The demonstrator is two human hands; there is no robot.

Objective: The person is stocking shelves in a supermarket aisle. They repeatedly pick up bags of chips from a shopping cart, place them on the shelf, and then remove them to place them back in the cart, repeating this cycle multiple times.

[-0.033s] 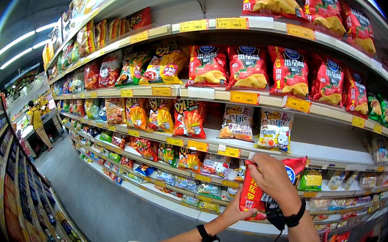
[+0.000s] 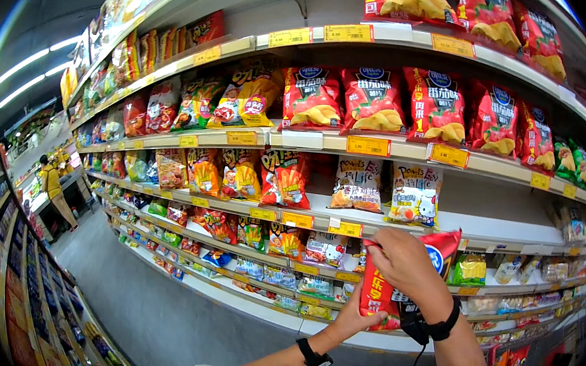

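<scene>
A red bag of potato chips [image 2: 376, 290] is held up in front of the shelves by both hands, a little tilted. My left hand [image 2: 352, 319] is closed on its lower left side, the thumb across the front and the fingers behind. Over its upper part lies my right hand [image 2: 404, 264], with bent fingers gripping near the top left edge. That hand and its wrist cover much of the bag's front. A black strap with a small dark device [image 2: 415, 324] and a cable sits at my right wrist. Another black band [image 2: 313, 358] is round my left wrist.
Similar red chip bags [image 2: 375, 103] stand in a row on the shelf above. Two white snack bags [image 2: 415, 195] stand just behind my hands. Yellow price tags [image 2: 368, 146] line the shelf edges. A person in yellow [image 2: 51, 184] is far left, beyond another shelf [image 2: 0, 261].
The red chip bag's upper right corner and my right hand have risen very slightly. Both hands keep their hold.
</scene>
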